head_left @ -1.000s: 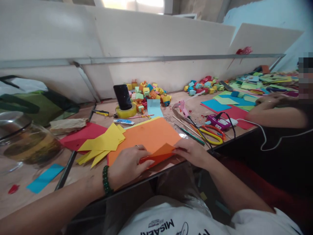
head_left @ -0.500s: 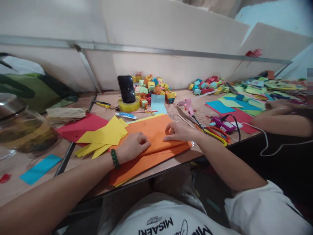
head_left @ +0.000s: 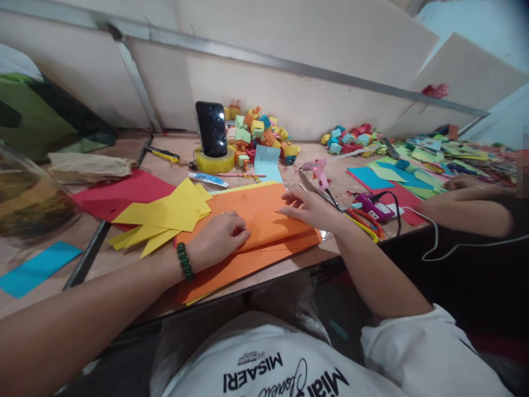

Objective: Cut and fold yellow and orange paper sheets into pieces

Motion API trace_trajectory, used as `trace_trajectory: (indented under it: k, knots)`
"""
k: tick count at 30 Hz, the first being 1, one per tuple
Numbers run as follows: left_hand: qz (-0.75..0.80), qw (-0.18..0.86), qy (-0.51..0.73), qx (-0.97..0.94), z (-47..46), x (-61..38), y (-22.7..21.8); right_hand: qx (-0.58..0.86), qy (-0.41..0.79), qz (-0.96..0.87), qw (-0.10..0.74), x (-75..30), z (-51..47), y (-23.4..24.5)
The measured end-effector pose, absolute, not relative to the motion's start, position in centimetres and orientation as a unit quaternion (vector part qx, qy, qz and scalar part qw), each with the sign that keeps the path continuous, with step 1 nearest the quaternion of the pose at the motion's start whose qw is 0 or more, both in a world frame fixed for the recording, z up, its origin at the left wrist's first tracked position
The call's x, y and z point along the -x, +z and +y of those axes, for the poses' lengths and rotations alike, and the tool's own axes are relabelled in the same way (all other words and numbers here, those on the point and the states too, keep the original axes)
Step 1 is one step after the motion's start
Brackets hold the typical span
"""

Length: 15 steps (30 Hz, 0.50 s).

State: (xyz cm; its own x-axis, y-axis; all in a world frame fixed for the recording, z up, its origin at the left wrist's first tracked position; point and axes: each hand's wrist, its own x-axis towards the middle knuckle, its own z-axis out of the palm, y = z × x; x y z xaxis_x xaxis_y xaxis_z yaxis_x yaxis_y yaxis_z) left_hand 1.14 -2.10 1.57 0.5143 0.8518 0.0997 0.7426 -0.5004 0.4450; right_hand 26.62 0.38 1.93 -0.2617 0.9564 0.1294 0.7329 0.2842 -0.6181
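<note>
A sheet of orange paper (head_left: 264,212), its near part folded over, lies on top of more orange and yellow sheets at the table's front edge. My left hand (head_left: 219,237), with a green bead bracelet (head_left: 185,262) at the wrist, rests on the fold with curled fingers and thumb pressing it. Over the right side of the sheet is my right hand (head_left: 308,209), its thumb and fingers apart and nothing between them; whether its fingertips touch the paper I cannot tell. Cut yellow paper pieces (head_left: 165,212) overlap the sheet's left side, above red paper (head_left: 132,193).
Behind the paper, a phone (head_left: 211,129) leans upright at a yellow tape roll (head_left: 215,161), beside a heap of small paper cubes (head_left: 260,132). A pink glue gun (head_left: 317,171) and scissors (head_left: 366,220) lie to the right. Another person's arm (head_left: 458,207) rests farther right.
My right hand's fingers have straightened and spread from a loose curl. The left hand keeps its place on the paper. The whole view has shifted and tilted slightly.
</note>
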Motion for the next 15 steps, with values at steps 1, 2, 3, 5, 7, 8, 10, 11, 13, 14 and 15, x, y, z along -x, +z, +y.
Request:
trace_trajectory:
  k: [1, 2, 3, 5, 7, 8, 10, 11, 13, 14, 15]
  knots:
    - [0.465, 0.178, 0.159, -0.852, -2.1, -1.1, 1.6, 0.545, 0.230, -0.757, 0.278, -27.2, -0.5, 2.0]
    - [0.461, 0.180, 0.164, -0.853, -2.1, -1.0, 1.5, 0.533, 0.246, -0.752, 0.302, -27.7, -1.7, 2.0]
    - [0.458, 0.182, 0.171, -0.853, -2.1, -1.0, 1.4, 0.515, 0.275, -0.746, 0.320, -28.1, -3.1, 2.1]
    - [0.450, 0.189, 0.187, -0.852, -1.9, -0.9, 1.2, 0.487, 0.346, -0.739, 0.312, -28.5, -6.4, 1.9]
    - [0.445, 0.193, 0.200, -0.851, -1.8, -0.8, 0.9, 0.450, 0.427, -0.743, 0.250, -28.7, -9.7, 1.5]
    - [0.443, 0.194, 0.204, -0.851, -1.7, -0.8, 0.8, 0.432, 0.462, -0.745, 0.212, -28.8, -11.1, 1.2]
    - [0.438, 0.193, 0.207, -0.853, -1.6, -0.8, 0.7, 0.427, 0.503, -0.736, 0.153, -29.1, -13.2, 0.6]
    - [0.436, 0.193, 0.208, -0.854, -1.6, -0.8, 0.6, 0.433, 0.503, -0.735, 0.139, -29.3, -13.9, 0.2]
    - [0.433, 0.194, 0.211, -0.855, -1.6, -0.7, 0.6, 0.449, 0.509, -0.726, 0.107, -29.9, -14.4, -0.9]
    - [0.433, 0.194, 0.213, -0.854, -1.6, -0.7, 0.6, 0.457, 0.522, -0.716, 0.082, -30.1, -14.5, -1.7]
    - [0.433, 0.194, 0.216, -0.853, -1.6, -0.7, 0.5, 0.468, 0.536, -0.701, 0.050, -30.3, -14.4, -2.7]
